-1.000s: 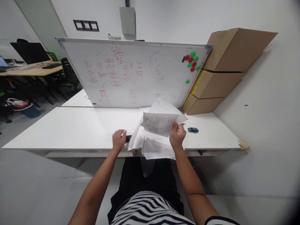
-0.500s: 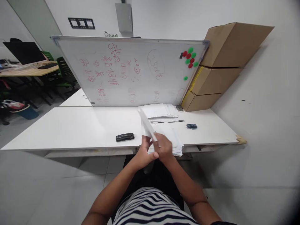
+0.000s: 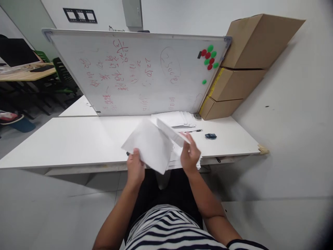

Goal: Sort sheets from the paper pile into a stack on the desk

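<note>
My left hand (image 3: 135, 168) grips the lower corner of a bundle of white paper sheets (image 3: 149, 144) held up over the near edge of the white table (image 3: 78, 139). My right hand (image 3: 190, 155) pinches another thin set of sheets (image 3: 170, 132) at its right end, lifted beside the bundle. Under both hands lies a stack of printed papers (image 3: 196, 162) at the table's edge. The black stapler is hidden behind the raised bundle, apart from a dark tip by my left thumb.
A second paper pile (image 3: 173, 118) and a pen (image 3: 191, 131) lie further back. A small dark object (image 3: 210, 136) sits to the right. A whiteboard (image 3: 135, 73) with red writing leans behind, beside stacked cardboard boxes (image 3: 241, 66). Desks and chairs stand at far left.
My hands, pressed together on a folded set of sheets half a second ago, have parted; the left now carries a bundle to the left, covering the stapler.
</note>
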A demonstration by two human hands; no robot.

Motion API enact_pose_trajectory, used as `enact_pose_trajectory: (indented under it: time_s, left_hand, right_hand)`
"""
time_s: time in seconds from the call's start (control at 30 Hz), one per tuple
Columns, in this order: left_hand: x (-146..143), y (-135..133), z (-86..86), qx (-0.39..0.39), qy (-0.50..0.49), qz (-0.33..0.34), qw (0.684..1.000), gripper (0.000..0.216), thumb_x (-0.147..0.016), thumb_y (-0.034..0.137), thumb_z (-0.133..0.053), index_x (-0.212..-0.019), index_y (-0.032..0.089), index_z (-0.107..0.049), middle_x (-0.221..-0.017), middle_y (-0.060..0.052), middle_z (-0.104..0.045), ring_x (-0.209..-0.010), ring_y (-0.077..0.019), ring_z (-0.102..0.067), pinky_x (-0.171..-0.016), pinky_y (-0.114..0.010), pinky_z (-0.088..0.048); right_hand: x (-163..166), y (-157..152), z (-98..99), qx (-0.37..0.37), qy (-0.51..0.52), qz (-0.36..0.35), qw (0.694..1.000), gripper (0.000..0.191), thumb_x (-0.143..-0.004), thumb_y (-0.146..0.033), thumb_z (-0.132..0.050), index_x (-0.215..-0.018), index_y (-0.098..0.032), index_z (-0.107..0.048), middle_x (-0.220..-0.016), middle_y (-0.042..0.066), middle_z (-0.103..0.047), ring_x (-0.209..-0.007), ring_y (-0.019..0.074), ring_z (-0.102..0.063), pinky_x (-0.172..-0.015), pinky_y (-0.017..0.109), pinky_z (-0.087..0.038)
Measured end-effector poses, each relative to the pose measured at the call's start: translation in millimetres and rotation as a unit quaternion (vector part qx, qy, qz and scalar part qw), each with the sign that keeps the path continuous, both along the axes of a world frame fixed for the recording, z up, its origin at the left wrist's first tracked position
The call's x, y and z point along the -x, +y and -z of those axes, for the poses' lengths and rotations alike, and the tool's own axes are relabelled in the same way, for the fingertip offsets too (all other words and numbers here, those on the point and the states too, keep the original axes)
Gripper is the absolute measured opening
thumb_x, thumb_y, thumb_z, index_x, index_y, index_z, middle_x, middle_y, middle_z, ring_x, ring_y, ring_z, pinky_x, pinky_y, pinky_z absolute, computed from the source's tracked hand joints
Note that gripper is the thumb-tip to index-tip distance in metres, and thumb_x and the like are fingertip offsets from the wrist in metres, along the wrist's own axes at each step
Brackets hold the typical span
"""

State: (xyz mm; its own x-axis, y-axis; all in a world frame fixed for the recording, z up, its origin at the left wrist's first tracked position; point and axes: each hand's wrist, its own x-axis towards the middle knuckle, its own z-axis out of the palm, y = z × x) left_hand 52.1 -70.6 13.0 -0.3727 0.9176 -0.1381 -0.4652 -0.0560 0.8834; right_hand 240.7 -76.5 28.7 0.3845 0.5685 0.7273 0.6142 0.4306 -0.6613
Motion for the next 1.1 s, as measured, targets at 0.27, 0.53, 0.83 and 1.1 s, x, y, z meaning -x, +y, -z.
enact_pose_trajectory:
  time_s: [0.27, 0.53, 0.83, 1.1]
  left_hand:
    - [88, -19, 11.0, 0.063, -0.040, -0.087, 0.993, 0.025, -0.089, 0.033, -0.058, -0.103, 0.014, -0.064, -0.107, -0.011, -0.070, -0.108, -0.0198, -0.064, -0.099, -0.035, -0.050]
    - [78, -46, 10.5, 0.073, -0.036, 0.032, 0.996, 0.046, -0.070, 0.049, -0.075, -0.096, 0.013, -0.065, -0.094, -0.011, -0.073, -0.095, -0.0269, -0.069, -0.086, -0.040, -0.057]
    - [38, -6, 20.1, 0.024, -0.095, 0.015, 0.995, 0.031, -0.086, 0.045, -0.060, -0.104, 0.019, -0.062, -0.108, -0.008, -0.070, -0.112, -0.0183, -0.062, -0.099, -0.031, -0.050]
    - [-10, 15, 47.8, 0.020, 0.023, 0.078, 0.996, 0.051, -0.077, 0.046, -0.069, -0.119, 0.020, -0.056, -0.120, -0.010, -0.064, -0.114, -0.0233, -0.060, -0.098, -0.041, -0.049]
  right_hand:
    - [-34, 124, -13.3, 0.022, -0.251, -0.007, 0.968, 0.040, -0.098, -0.023, -0.032, -0.127, -0.022, -0.059, -0.135, 0.007, -0.057, -0.139, 0.0228, -0.035, -0.111, 0.048, -0.033]
    - [-14, 193, 39.5, 0.407, -0.296, -0.128, 0.855, 0.041, -0.092, -0.020, -0.047, -0.132, -0.012, -0.054, -0.148, 0.018, -0.040, -0.141, 0.0307, -0.029, -0.112, 0.055, -0.021]
    - [9, 12, 50.8, 0.277, 0.298, -0.433, 0.804, 0.083, -0.084, -0.078, -0.017, -0.143, -0.024, -0.040, -0.140, 0.012, -0.052, -0.129, 0.0266, -0.049, -0.102, 0.046, -0.043]
    - [5, 3, 46.7, 0.218, 0.387, -0.248, 0.861, 0.047, -0.076, -0.047, -0.070, -0.114, -0.019, -0.064, -0.114, 0.009, -0.069, -0.104, 0.0268, -0.065, -0.094, 0.045, -0.050]
